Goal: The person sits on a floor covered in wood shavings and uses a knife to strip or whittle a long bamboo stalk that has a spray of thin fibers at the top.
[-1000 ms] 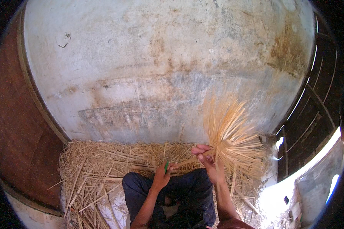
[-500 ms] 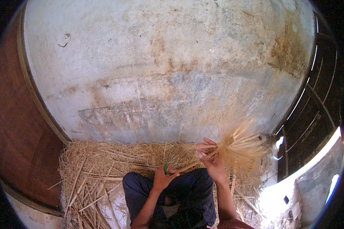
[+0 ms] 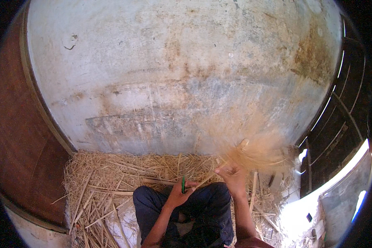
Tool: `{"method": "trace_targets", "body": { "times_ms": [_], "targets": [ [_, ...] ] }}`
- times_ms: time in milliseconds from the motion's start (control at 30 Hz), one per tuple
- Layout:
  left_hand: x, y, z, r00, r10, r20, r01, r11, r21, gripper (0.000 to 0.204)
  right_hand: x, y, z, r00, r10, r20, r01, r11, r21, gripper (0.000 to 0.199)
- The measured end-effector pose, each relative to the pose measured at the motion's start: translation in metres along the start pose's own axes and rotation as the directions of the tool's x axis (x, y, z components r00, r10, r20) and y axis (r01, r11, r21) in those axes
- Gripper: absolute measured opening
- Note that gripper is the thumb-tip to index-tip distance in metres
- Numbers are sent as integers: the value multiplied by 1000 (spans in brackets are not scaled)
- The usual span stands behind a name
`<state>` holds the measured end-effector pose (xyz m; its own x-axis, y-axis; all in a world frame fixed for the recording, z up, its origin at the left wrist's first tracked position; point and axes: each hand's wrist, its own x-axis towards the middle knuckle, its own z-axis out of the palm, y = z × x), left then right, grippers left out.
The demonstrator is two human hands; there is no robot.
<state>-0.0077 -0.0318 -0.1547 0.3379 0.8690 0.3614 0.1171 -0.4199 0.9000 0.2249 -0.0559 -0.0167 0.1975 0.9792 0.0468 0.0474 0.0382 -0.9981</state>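
My left hand (image 3: 180,195), above my lap, is closed round the lower end of a dried straw-coloured stalk (image 3: 206,179). A slim green object (image 3: 183,184) sticks up from the same hand; its kind cannot be made out. The stalk slants up to the right into my right hand (image 3: 233,177), whose thumb presses on it just below a bushy, fibrous head (image 3: 252,155). Some of the right fingers are hidden behind the fibres. The head is smeared by motion, with its fine fibres spread against the wall.
Loose straw (image 3: 120,165) and long split stalks (image 3: 99,206) cover the floor around my crossed legs (image 3: 149,206). A stained pale wall (image 3: 173,82) rises close in front. At left stands a brown wooden panel (image 3: 16,124), at right a dark slatted partition (image 3: 339,103).
The bushy head has swung up and leftward and is now more blurred. My right fingers have turned with it. The green object in my left hand stands more upright.
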Motion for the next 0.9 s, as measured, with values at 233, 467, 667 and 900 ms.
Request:
{"method": "trace_targets", "body": {
  "times_ms": [233, 467, 667, 900],
  "targets": [
    [4, 14, 13, 980, -169, 102, 191, 946, -263, 43, -4, -13, 22, 978, -183, -97, 180, 983, -43, 24],
    [2, 26, 28, 979, -123, 163, 180, 895, -409, 36, 3, 14, 23, 948, -314, -54, 311, 949, -56, 18],
    [1, 51, 26, 982, -125, 142, 158, 953, -257, 33, -15, -12, 33, 995, -99, 5, 99, 987, -126, 12],
    [-6, 11, 32, 991, -96, 94, 111, 978, -179, 28, -4, 5, 26, 948, -221, 230, 194, 971, 137, 31]
  ]
}}
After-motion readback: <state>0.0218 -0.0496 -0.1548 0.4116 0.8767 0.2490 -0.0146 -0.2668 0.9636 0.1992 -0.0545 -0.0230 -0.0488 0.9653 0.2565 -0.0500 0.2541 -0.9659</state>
